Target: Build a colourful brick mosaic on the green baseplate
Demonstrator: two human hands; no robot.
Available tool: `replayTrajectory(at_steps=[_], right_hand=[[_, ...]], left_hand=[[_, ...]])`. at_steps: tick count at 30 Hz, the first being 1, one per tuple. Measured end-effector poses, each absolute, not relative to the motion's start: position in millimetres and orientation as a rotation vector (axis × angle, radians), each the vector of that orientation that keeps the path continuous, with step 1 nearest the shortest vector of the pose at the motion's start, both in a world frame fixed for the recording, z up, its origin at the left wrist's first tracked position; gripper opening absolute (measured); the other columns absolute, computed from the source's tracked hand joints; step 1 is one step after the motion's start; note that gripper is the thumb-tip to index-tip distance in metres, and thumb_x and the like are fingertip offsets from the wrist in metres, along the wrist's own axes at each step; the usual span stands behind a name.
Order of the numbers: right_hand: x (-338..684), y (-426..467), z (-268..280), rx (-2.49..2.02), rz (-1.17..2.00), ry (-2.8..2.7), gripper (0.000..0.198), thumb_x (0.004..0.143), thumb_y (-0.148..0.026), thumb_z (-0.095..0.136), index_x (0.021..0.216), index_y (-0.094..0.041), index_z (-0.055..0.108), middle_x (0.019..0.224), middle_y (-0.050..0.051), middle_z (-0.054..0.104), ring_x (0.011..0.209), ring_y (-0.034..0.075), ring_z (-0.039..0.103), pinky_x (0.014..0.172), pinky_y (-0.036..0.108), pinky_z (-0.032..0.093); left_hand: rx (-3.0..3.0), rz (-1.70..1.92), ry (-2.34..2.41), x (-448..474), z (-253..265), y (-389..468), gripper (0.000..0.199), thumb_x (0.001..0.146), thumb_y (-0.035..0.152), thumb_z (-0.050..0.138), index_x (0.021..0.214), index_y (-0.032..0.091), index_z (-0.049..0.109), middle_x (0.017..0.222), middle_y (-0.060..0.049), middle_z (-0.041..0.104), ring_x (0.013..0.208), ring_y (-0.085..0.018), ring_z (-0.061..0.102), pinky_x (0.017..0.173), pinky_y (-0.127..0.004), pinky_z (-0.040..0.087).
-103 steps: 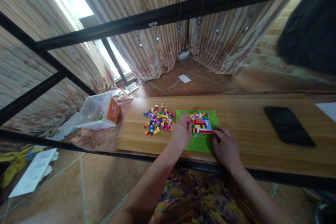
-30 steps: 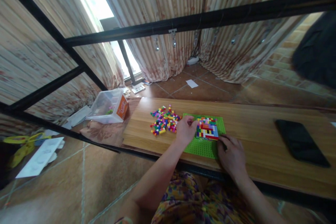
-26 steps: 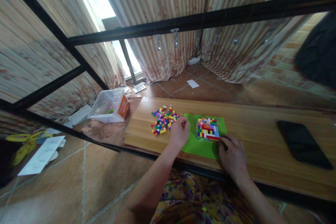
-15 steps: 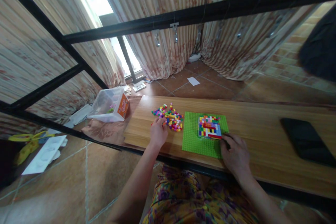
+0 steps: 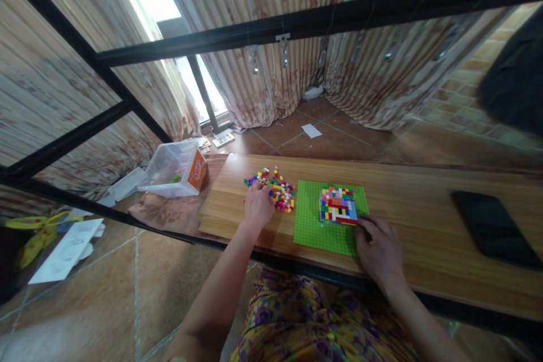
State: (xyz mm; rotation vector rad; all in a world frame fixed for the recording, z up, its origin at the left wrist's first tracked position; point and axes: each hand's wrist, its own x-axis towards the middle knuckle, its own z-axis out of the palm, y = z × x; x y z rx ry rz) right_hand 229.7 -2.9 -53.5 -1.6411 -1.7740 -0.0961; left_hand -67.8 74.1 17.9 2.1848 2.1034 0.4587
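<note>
A loose heap of small multicoloured toy bricks (image 5: 285,197) lies on the wooden table. Over its near left part is my left hand (image 5: 258,205), palm down, with its fingers apart and reaching in among the bricks; no held brick can be made out. To the right, a green baseplate (image 5: 311,232) carries a low, many-coloured brick structure (image 5: 338,205). My right hand (image 5: 379,246) rests at the plate's right edge. Its thumb and forefinger come together on the structure's near right corner, and the other fingers are curled.
A black phone (image 5: 494,226) lies on the right of the wooden table (image 5: 424,198). Beyond the table's left end stands a clear plastic box (image 5: 169,172) with an orange label. A black metal bar (image 5: 237,38) crosses above the table, with clips hanging from it.
My left hand has moved slightly forward and right, further over the brick heap, and its fingers have spread. My right hand stays at the structure's corner.
</note>
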Motion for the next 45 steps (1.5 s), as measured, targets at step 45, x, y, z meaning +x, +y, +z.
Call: replayTrajectory(at_steps=[45], right_hand=[[222,-3,-45,-1.670,-0.049,-1.741,0.024,0.091,-0.025,0.048,0.093,-0.020,0.072,0.104,0.010,0.068,0.092,0.023,0.056,0.083,0.040,0.048]], left_hand=[[1.752,1.032,1.461,25,11,42,0.009,0.090,0.017,0.056,0.094,0.022,0.062,0.089,-0.002,0.072,0.085,-0.015,0.069,0.077,-0.026,0.052]])
